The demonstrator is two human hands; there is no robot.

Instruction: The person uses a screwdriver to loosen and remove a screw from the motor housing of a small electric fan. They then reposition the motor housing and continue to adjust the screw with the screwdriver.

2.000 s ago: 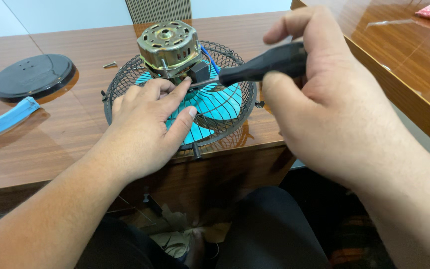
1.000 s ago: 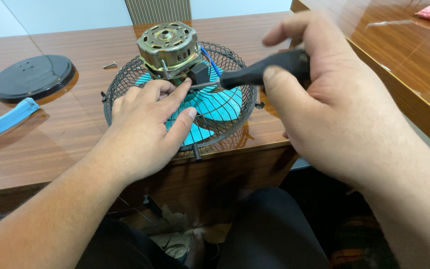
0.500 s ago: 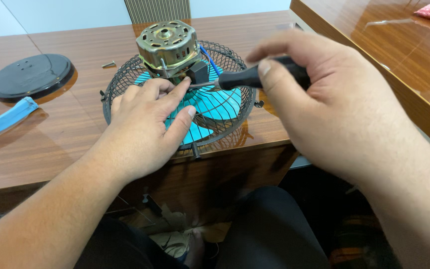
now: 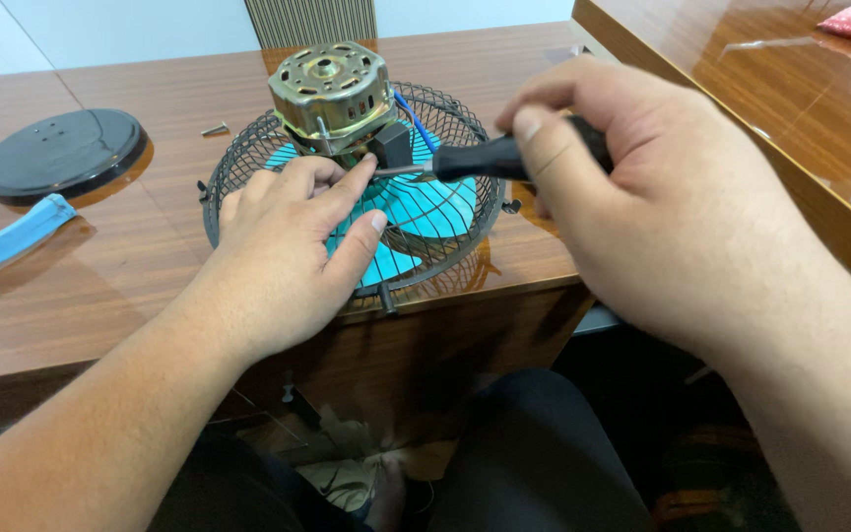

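Wooden table [image 4: 100, 296] carries a round black wire fan guard [image 4: 445, 251] near its front edge, turquoise blades [image 4: 435, 212] visible beneath the mesh. Left hand [image 4: 283, 251] lies flat and open on the guard, fingers spread. Right hand [image 4: 642, 197] is clenched around a black-handled screwdriver [image 4: 485, 158], tip at the brass-coloured motor [image 4: 332, 89] mounted on the guard. Black disc [image 4: 61, 153] sits well apart, far left.

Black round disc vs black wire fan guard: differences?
The black round disc is solid and lies flat, untouched, far left; the black wire fan guard is open mesh, domed over turquoise blades, and pressed by the left hand. Both are round, black and rest on the wooden table.
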